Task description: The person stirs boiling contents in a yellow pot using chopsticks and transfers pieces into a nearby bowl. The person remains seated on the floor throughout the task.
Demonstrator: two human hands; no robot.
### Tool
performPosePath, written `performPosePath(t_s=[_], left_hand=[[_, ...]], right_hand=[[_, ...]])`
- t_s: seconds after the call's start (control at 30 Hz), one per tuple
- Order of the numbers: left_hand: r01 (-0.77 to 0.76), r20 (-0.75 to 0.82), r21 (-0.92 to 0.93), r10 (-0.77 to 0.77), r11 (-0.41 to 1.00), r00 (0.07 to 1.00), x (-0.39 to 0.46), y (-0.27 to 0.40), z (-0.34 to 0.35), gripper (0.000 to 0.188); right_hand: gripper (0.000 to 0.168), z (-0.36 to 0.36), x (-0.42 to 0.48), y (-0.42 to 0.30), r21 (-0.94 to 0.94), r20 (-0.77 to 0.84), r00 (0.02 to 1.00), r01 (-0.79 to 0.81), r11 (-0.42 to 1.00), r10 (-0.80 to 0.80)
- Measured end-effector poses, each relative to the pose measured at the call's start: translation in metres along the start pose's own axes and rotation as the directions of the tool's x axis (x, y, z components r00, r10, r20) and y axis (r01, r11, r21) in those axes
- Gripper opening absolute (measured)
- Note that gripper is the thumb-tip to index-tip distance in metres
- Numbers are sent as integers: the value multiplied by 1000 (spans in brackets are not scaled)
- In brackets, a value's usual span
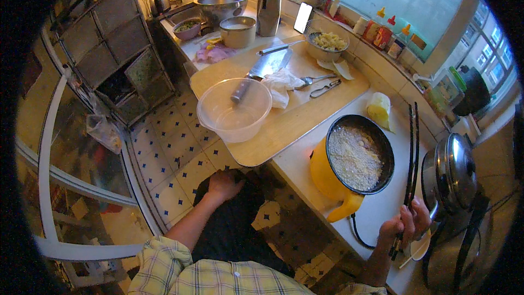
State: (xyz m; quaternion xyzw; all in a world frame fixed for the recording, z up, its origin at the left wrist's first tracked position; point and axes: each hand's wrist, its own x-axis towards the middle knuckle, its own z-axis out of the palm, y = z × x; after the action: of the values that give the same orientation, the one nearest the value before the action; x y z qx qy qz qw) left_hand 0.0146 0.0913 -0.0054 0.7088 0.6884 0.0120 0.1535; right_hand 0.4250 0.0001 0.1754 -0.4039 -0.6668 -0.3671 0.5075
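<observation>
My right hand grips a pair of black chopsticks, tips pointing up and away, just right of the yellow electric pot. Pale, foaming bubbles cover the contents of that pot; what lies beneath is hidden. Its yellow handle faces me. My left hand rests on my dark-trousered leg with nothing visible in it. Beyond it, a clear plastic bowl stands on a wooden cutting board. Behind the bowl lies a cleaver with a crumpled white cloth or tissue against it.
A lidded metal pot stands close right of my right hand. A wire strainer of pale cut food sits in a bowl at the back. A peeler and a cut vegetable piece lie nearer. A power cord trails below the handle.
</observation>
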Motion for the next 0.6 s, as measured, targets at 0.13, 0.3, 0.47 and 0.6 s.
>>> performPosePath(t_s=[0.13, 0.3, 0.47, 0.6], left_hand=[[5, -13, -50, -6, 999, 1000, 0, 0, 0, 46], [-36, -34, -113, 32, 993, 999, -2, 1, -8, 43], [-19, -20, -136, 17, 991, 1000, 0, 1, -6, 39], [-67, -64, -134, 58, 989, 996, -1, -6, 2, 39]], right_hand=[[37, 1, -1, -1, -7, -5, 1000, 14, 1000, -14], [35, -1, -4, 12, 15, 16, 995, 95, 995, -95], [36, 1, -3, 5, 2, 14, 998, 56, 998, -56], [36, -4, -8, 15, 1, 33, 994, 104, 995, -104]])
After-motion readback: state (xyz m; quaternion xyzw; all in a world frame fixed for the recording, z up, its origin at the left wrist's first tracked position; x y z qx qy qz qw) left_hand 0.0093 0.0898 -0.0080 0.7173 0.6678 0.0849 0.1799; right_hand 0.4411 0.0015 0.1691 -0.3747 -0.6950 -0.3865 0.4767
